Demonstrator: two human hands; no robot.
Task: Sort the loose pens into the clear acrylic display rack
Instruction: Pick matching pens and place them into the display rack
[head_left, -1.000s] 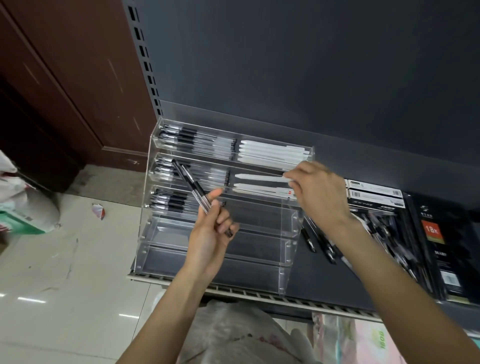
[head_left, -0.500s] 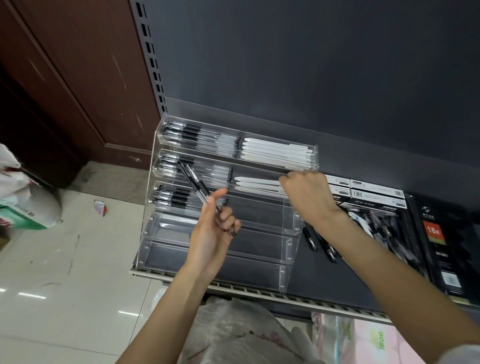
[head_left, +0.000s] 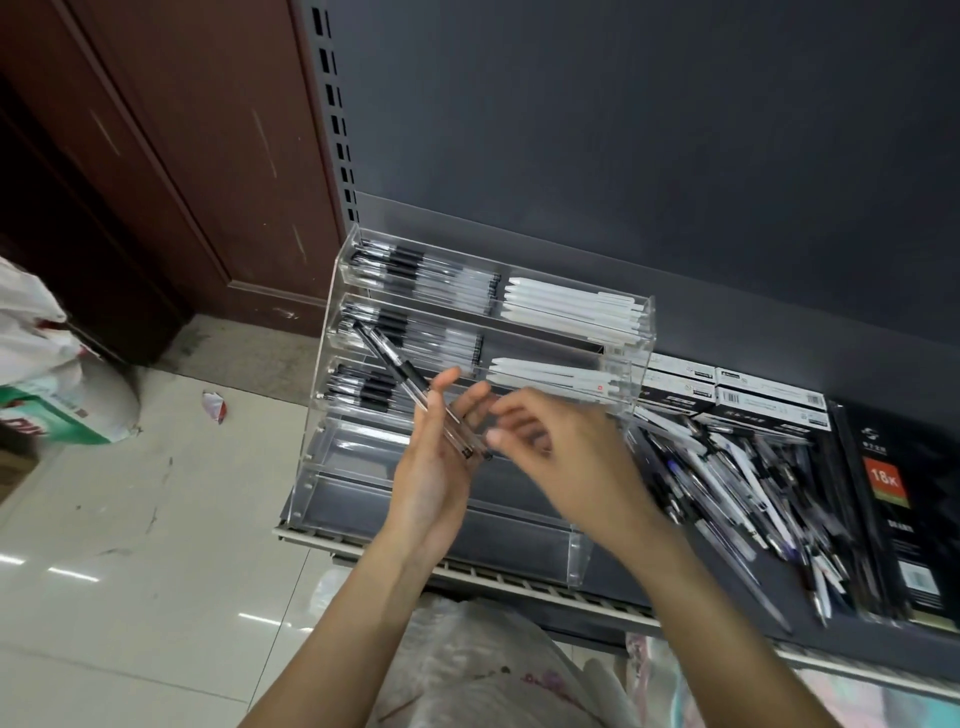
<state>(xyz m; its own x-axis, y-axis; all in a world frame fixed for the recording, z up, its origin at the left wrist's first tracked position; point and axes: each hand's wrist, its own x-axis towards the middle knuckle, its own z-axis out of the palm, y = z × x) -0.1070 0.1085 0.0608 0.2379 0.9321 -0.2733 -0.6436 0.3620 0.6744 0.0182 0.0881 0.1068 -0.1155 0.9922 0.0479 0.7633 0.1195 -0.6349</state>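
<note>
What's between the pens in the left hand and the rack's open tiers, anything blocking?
Nothing solid blocks them. The left hand holds clear black-grip pens right in front of the acrylic rack. The lower tiers look unfilled and open. Only the right hand, blurred, sits beside the pens before the rack's right half.

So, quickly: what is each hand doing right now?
Left hand: holds clear black-grip pens.
Right hand: blurred, apparently holds nothing.
</note>
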